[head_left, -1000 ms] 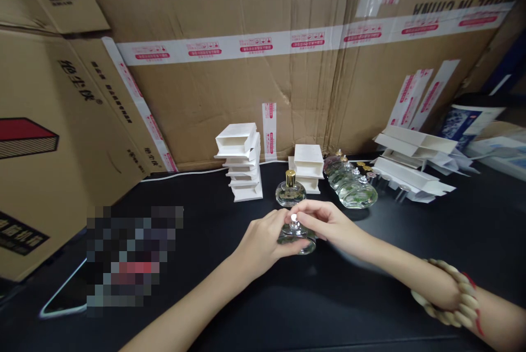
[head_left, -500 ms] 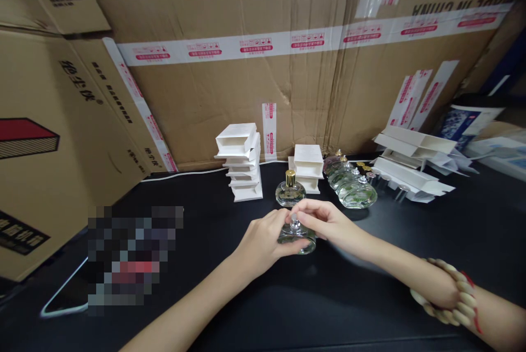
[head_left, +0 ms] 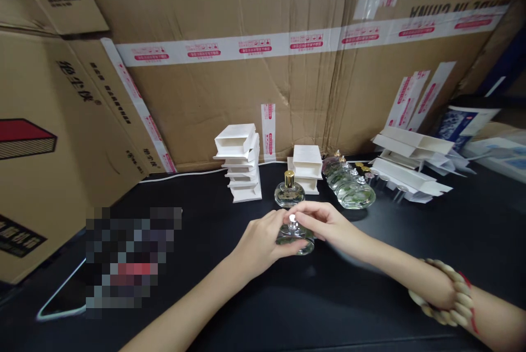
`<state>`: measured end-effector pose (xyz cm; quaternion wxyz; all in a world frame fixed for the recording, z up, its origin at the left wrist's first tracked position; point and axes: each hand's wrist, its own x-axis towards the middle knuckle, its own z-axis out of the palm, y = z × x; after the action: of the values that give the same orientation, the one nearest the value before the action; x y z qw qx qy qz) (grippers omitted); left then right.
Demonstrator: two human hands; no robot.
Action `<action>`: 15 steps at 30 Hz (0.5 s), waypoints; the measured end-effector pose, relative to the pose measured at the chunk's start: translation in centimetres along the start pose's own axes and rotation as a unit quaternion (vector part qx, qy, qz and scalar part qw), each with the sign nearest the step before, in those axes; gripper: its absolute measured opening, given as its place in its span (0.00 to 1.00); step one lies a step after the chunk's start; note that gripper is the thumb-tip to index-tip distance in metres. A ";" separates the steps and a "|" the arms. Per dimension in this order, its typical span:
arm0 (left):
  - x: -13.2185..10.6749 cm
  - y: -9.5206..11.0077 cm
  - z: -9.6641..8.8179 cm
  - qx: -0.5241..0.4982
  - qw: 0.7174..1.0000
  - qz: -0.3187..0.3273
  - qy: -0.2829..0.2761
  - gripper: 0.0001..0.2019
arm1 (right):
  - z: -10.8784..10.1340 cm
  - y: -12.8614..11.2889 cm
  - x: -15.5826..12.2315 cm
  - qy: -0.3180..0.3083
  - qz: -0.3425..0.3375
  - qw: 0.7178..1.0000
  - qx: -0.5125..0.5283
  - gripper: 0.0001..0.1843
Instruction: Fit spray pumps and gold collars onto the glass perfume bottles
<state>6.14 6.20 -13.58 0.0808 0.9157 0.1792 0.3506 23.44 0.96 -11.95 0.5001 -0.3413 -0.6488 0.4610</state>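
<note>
My left hand (head_left: 261, 237) and right hand (head_left: 329, 226) partly hid the bottle (head_left: 290, 235). Toward the table's left edge, pixelation blurred much of the device (head_left: 68, 294). Toward the far edge, cartons (head_left: 411, 176) hid the base of the cup (head_left: 462, 119).

Cardboard (head_left: 213, 100) — inverted "MADE IN CHINA" (head_left: 458, 8); box (head_left: 88, 127) — "绝尘侠®" (head_left: 78, 82).

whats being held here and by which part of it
A glass bottle: the left hand holds its body, thumb across the front. The right hand has fingers at its shiny top; whether they grip it is unclear.
</note>
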 end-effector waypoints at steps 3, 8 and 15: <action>0.0 -0.1 -0.1 0.013 1.000 0.002 0.003 0.18 | 0.0 -0.1 -0.2 0.023 0.049 0.998 0.030 0.21; 0.2 -0.3 -0.2 0.009 0.999 -0.043 -0.015 0.17 | -0.2 -0.4 -0.2 0.022 0.040 0.999 0.016 0.24; 0.6 -0.8 -0.3 0.038 0.996 -0.086 0.007 0.15 | -0.6 -0.6 0.4 0.023 -0.056 0.996 -0.069 0.19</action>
<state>6.13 7.18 -13.23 0.0748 0.8969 0.2710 0.3415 23.96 1.29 -11.25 0.5152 -0.3488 -0.6854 0.3784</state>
